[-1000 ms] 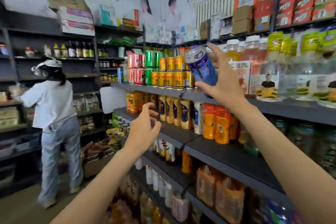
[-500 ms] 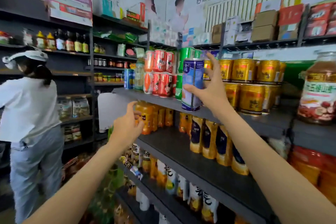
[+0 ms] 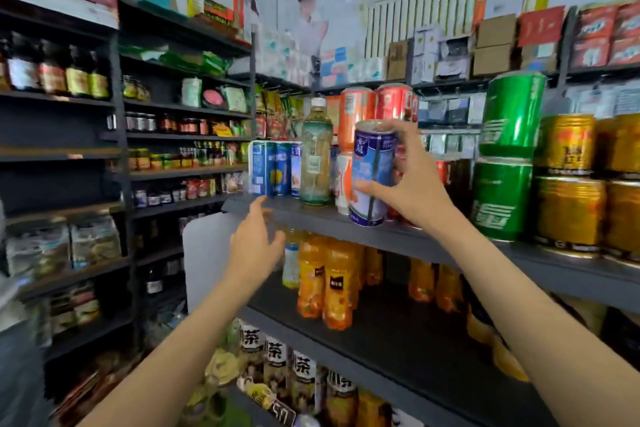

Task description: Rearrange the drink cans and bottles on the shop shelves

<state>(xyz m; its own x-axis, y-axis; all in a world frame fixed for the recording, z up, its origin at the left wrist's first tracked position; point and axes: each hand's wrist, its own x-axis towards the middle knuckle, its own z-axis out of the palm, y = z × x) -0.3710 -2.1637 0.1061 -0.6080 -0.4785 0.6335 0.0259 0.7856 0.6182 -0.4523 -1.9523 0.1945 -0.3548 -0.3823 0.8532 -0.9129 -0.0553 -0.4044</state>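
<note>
Right hand (image 3: 415, 184) grip clamped round blue can (image 3: 372, 173), held at shelf (image 3: 346, 224) edge, just right of tea bottle (image 3: 316, 152) | left hand (image 3: 254, 246) fingers apart, empty | I judge can rigid, slick; hold mid-body.

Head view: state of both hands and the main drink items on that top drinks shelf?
Right hand: grips the blue can, fingers curled round it.
Blue can: held, tilted slightly, base at the shelf's front edge.
Left hand: open, holding nothing, fingers reaching toward the shelf edge.
Clear bottle: upright, capped, on the shelf.
Blue cartons: upright in a row.
Green cans: stacked two high.
</note>
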